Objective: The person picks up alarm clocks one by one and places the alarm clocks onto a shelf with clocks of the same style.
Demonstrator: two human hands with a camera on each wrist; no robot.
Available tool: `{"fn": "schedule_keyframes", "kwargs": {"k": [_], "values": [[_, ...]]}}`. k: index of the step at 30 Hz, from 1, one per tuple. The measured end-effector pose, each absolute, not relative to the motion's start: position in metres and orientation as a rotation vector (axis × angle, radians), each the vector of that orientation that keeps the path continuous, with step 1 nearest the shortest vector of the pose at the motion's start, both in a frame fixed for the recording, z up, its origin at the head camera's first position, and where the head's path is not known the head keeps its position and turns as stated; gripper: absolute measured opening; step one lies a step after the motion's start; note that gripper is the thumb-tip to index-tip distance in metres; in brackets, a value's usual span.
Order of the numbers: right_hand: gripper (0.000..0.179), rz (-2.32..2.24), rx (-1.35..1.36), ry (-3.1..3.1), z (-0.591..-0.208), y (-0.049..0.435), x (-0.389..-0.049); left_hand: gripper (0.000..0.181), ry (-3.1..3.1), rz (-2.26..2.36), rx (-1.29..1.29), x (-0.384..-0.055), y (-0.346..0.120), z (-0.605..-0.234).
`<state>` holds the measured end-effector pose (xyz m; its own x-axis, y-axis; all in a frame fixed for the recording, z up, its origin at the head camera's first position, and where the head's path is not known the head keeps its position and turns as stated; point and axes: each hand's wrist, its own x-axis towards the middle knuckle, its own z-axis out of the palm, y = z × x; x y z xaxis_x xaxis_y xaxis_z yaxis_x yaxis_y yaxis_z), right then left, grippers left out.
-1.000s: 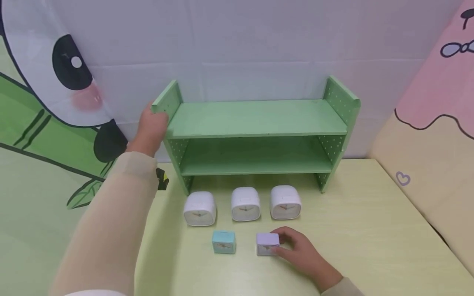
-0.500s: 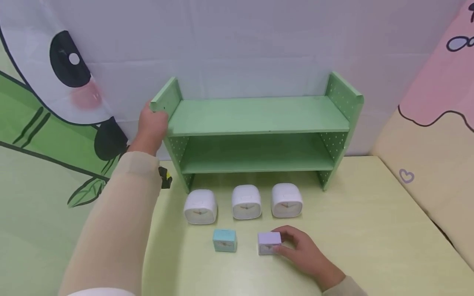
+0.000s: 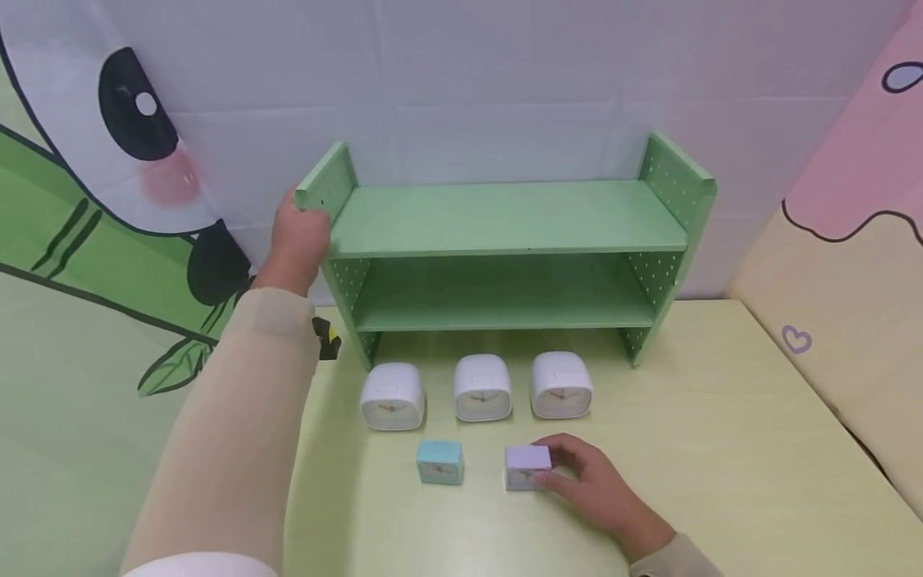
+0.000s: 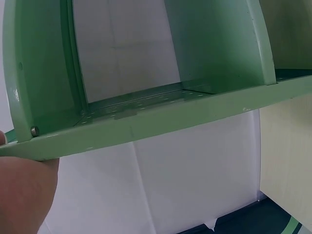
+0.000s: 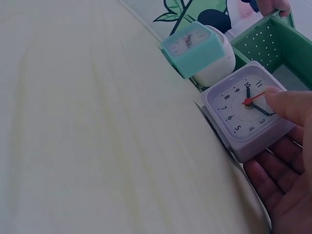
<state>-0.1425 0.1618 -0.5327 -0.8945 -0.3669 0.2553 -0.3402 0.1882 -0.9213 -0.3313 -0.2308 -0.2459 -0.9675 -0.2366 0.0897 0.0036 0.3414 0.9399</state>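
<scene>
My left hand [image 3: 297, 240] grips the upper left side panel of a green two-tier shelf [image 3: 505, 220]; in the left wrist view the thumb [image 4: 24, 187] lies against the panel's edge. With thumb and fingers my right hand [image 3: 594, 489] holds a small purple alarm clock [image 5: 246, 109] by its right side, thumb on the dial and fingers behind. The clock stands upright on the table. Left of it sits a teal alarm clock [image 3: 440, 462]. Behind them, in front of the shelf, three white alarm clocks stand in a row: left [image 3: 392, 397], middle [image 3: 482, 388] and right [image 3: 561, 385].
The pale yellow table [image 3: 757, 449] runs from the front to a white cloth wall [image 3: 505, 64]. Printed cartoon panels flank it on the left [image 3: 86, 320] and right [image 3: 858, 264]. Both shelf boards are bare.
The head view has shifted slightly, so the whole scene sits a little higher. Both hands keep their hold on the shelf and the purple clock.
</scene>
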Motion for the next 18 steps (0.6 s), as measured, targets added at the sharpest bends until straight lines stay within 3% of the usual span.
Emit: {"fn": "schedule_keyframes", "kwargs": {"k": [18], "values": [[0.030, -1.872, -0.690, 2.362, -0.527, 0.161, -0.141, 0.061, -2.345, -1.721, 0.165, -0.331, -0.234, -0.270]]}}
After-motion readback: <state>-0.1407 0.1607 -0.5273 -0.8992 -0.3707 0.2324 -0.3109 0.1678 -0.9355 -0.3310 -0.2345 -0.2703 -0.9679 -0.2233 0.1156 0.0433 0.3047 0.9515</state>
